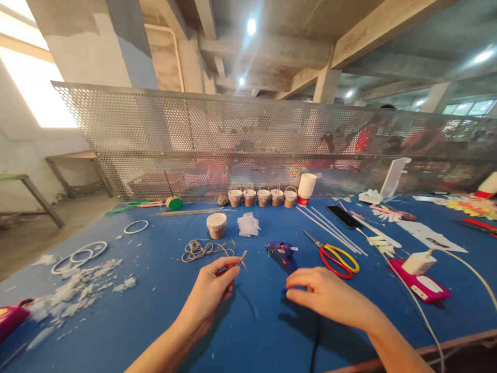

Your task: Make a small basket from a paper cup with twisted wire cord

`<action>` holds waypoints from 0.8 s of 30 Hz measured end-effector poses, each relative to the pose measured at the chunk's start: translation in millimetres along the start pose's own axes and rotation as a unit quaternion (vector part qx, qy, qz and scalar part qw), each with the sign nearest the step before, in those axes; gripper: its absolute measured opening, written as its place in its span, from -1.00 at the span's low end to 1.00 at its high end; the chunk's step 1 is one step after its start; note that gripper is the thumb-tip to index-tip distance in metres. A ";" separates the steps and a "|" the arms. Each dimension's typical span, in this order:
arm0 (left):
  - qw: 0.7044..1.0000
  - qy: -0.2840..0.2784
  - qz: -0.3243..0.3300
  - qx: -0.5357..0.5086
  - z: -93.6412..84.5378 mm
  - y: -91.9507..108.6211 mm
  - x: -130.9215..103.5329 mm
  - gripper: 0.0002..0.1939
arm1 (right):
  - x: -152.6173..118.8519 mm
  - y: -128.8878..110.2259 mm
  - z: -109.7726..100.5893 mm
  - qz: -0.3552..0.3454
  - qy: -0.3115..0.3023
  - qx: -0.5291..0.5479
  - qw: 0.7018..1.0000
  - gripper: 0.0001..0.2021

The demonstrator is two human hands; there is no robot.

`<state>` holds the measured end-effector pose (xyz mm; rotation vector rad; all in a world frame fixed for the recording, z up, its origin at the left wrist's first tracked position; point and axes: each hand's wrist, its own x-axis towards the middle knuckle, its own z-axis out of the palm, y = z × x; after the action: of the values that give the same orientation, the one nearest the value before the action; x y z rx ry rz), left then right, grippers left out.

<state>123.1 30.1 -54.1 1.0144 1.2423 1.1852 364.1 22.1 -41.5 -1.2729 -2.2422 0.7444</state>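
Note:
My left hand (216, 282) pinches a short piece of twine (243, 259), its end sticking up past the fingertips. Over the blue table my right hand (324, 296) hovers with thumb and fingers apart, and I see nothing in it. Just beyond that hand lies a blue glue gun (280, 248). A loose coil of twine (200, 249) rests behind my left hand. Behind the coil stands a small wrapped cup (216, 226) without a handle, and beside it lies a stack of white sheets (249, 225).
Several small cups with handles (263, 198) line the back beside stacked paper cups (306, 187). Red-and-yellow scissors (337, 259), a phone (344, 217) and a pink power strip (421, 282) with cables lie right. White scraps (79, 287) and rings (79, 257) are left. A perforated metal screen (155, 124) borders the back.

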 end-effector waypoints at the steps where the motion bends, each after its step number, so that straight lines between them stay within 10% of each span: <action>1: 1.000 0.004 -0.004 -0.003 -1.6 0.8 1.4 -0.59 | -1.2 8.2 -4.0 0.027 0.050 -0.024 0.998 -0.77; 4: 1.000 0.014 -0.021 -0.012 -3.9 2.0 7.6 -0.61 | 2.8 35.3 -10.2 0.137 0.170 -0.087 0.972 -0.65; 7: 0.999 0.006 -0.036 -0.018 -1.9 -0.3 16.1 -0.62 | 16.8 54.2 -2.6 0.170 0.161 -0.075 0.969 -0.77; 15: 0.997 -0.006 -0.066 -0.032 3.4 -12.2 37.5 -0.69 | 63.2 60.4 41.3 0.147 0.134 0.041 0.979 -0.83; 24: 0.994 -0.015 -0.088 -0.068 3.6 -24.2 41.9 -0.69 | 37.1 23.8 56.5 -0.017 0.148 0.115 0.982 -0.78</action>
<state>127.1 68.5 -83.5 0.8031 1.1842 1.0979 326.7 51.7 -94.9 -1.1482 -1.8768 0.7247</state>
